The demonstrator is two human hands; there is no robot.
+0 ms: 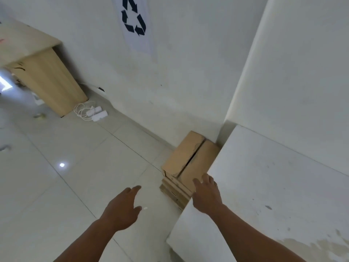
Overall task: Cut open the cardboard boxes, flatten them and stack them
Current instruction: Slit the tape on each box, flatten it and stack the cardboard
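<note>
Partly hidden behind the near corner of the white ledge (273,186): the stack of flattened cardboard boxes (188,159), just ahead of the right hand (206,195), cut off on the right by that edge. Layers under the top sheet too blurred to count; several at least. Cut off by the upper frame edge, far ahead of both hands: one recycling sign (135,17) on the wall. Blurred, far left of the left hand (122,208): one wooden desk (47,80), seemingly two white power strips (97,113) with coiled cable at its foot. Two hands, both with fingers spread, holding nothing; right fingertips over the stack's near edge, contact unclear. Under and ahead of the left hand, open tiled floor (75,176); beyond the right hand, stack tucked against wall and ledge
</note>
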